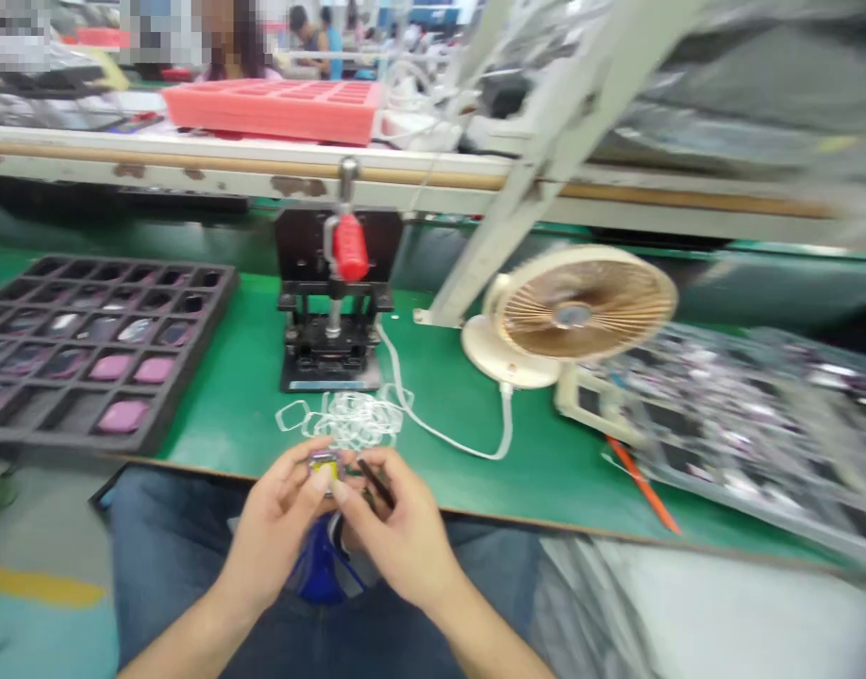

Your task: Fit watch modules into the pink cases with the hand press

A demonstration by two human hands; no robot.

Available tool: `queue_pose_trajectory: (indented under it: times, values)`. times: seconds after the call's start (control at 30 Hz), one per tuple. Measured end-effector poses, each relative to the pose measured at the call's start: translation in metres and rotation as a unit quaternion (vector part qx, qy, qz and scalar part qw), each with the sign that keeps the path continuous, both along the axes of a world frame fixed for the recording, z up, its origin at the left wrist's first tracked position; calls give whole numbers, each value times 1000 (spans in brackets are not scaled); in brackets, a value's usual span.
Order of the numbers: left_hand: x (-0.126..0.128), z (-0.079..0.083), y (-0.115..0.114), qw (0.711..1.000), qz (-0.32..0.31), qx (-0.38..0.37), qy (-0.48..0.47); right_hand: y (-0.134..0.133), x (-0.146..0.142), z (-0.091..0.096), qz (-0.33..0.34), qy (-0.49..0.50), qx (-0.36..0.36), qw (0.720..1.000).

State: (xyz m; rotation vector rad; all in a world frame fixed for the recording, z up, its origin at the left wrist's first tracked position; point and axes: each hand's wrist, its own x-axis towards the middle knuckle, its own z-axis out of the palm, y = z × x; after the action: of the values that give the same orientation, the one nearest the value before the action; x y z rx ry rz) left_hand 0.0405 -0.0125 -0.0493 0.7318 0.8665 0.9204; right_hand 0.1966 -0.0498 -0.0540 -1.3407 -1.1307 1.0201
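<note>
My left hand (pixel 277 519) is closed on a small purple-rimmed case (pixel 324 460) with a yellow patch inside it. My right hand (pixel 403 528) presses its thumb against the same case. Between the thumb and fingers of that hand also sits a slim black stick-like tool (pixel 376 483), its tip hidden. Just beyond my fingers, a loose pile of white ring-shaped gaskets (pixel 358 418) lies on the green tabletop (pixel 433 405). Behind the pile stands a black hand press (pixel 332 349) with a red lever grip (pixel 350 247).
To the left lies a black compartment tray (pixel 185 377) with purple and dark cases. A cream fan (pixel 574 311) stands right of the press, its white cable (pixel 447 443) looping across the table. An orange stick (pixel 645 486) lies by a parts tray (pixel 716 481) at right. Shelf beam above.
</note>
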Motion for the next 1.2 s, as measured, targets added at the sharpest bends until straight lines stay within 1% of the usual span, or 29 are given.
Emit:
queue_pose_trajectory:
  times: [0.07, 0.17, 0.23, 0.33, 0.4, 0.43, 0.47, 0.5, 0.53, 0.57, 0.6, 0.63, 0.7, 0.77, 0.8, 0.87, 0.93, 1.0, 1.07, 1.13, 1.2]
  values:
    - [-2, -1, -3, 999, 2, -22, 28, -7, 1, -1, -22, -31, 35, 999]
    - [-2, -8, 1, 997, -17, -62, 49, -20, 5, -2, -55, -128, 72, 988]
    - [4, -11, 2, 995, -42, -80, 51, -31, 7, -3, -80, -177, 74, 978]
    - [15, -7, -3, 992, -71, -91, 53, -54, 12, 0, -109, -204, 62, 971]
    - [20, -1, -7, 992, -75, -84, 61, -73, 27, 5, -117, -227, 58, 965]
    - [21, 0, -9, 992, -71, -75, 70, -83, 41, 9, -126, -250, 52, 959]
    - [21, 1, -9, 993, -64, -65, 81, -92, 60, 15, -145, -289, 28, 946]
    - [20, 0, -8, 992, -56, -55, 94, -100, 84, 22, -177, -338, -14, 924]
    - [18, -1, -6, 992, -48, -48, 103, -108, 114, 30, -216, -389, -66, 893]
    - [16, -4, -4, 992, -43, -44, 108, -114, 147, 40, -266, -452, -150, 838]
    - [15, -6, -2, 992, -43, -43, 108, -119, 182, 50, -310, -476, -200, 798]
    - [14, -9, 0, 992, -48, -44, 106, -123, 217, 60, -340, -489, -225, 771]
    - [15, -10, 2, 992, -62, -52, 102, -125, 282, 78, -373, -509, -283, 723]
    - [20, -6, -1, 990, -76, -53, 105, -121, 329, 88, -364, -515, -343, 696]
    - [23, -3, -4, 990, -82, -48, 107, -118, 345, 91, -352, -516, -368, 689]
    - [29, 3, -9, 989, -93, -28, 110, -111, 363, 92, -324, -519, -403, 681]
    - [34, 7, -12, 988, -96, -8, 119, -106, 370, 90, -303, -525, -419, 676]
    - [36, 9, -13, 987, -92, 2, 131, -100, 369, 90, -287, -528, -426, 676]
    - [38, 9, -14, 986, -87, 16, 143, -96, 365, 93, -273, -526, -423, 685]
    - [40, 9, -14, 985, -87, 45, 143, -91, 363, 98, -263, -519, -413, 700]
    - [42, 7, -11, 985, -90, 78, 128, -88, 373, 101, -272, -510, -393, 715]
